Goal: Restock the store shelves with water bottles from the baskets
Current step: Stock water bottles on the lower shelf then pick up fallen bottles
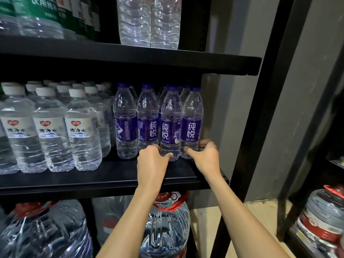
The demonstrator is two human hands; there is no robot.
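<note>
On shelf (111, 174): left hand (151, 162), right hand (205, 155) grip bottles (171, 125).

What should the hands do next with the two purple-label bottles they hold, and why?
Probably slide both back a touch and let go. The left hand grips the base of the third purple bottle, the right hand the rightmost bottle; both stand upright on the shelf, slightly forward of their two neighbours.

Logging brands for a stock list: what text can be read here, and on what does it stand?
"纯悦": on the purple-label bottles.
"纯净水": on the white-label bottles.
"饮用纯", cut off by the frame edge: on the green-label bottle at the top left.
Too blurred or small to read: the red logo above "纯净水", the fine print on the purple labels, and anything on the jugs below.
</note>
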